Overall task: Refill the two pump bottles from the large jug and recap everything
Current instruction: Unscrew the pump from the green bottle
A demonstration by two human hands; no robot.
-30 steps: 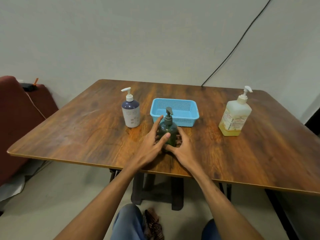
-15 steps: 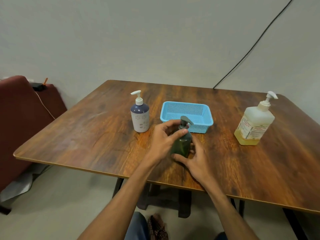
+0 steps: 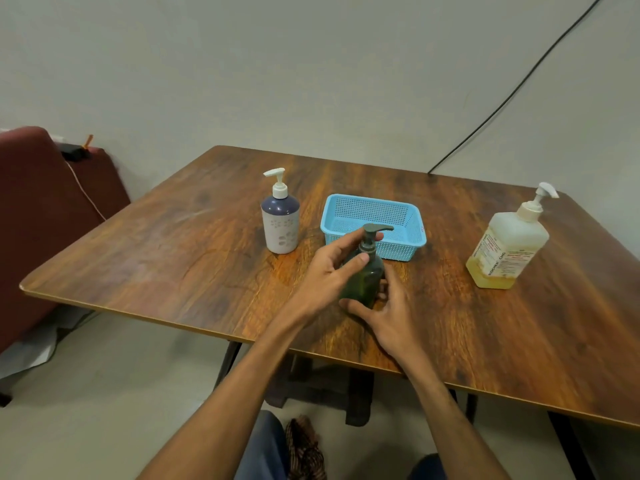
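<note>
A dark green pump bottle (image 3: 366,277) stands on the wooden table (image 3: 173,244) near its front edge. My left hand (image 3: 329,268) grips its neck and pump collar, thumb in front and fingers behind. My right hand (image 3: 388,311) holds the base of the same bottle, thumb across the front. A white and navy pump bottle (image 3: 280,221) stands upright to the left. The large translucent jug (image 3: 505,251), with a white pump top and a little yellow liquid, stands far right.
A light blue mesh basket (image 3: 408,233) sits just behind the green bottle. A dark red seat (image 3: 38,202) with a small black device is off the table's left. A black cable (image 3: 512,91) runs down the wall at right.
My left hand has moved up from the bottle's side to its neck and pump collar. The pump nozzle now points right. My right hand stays at the base.
</note>
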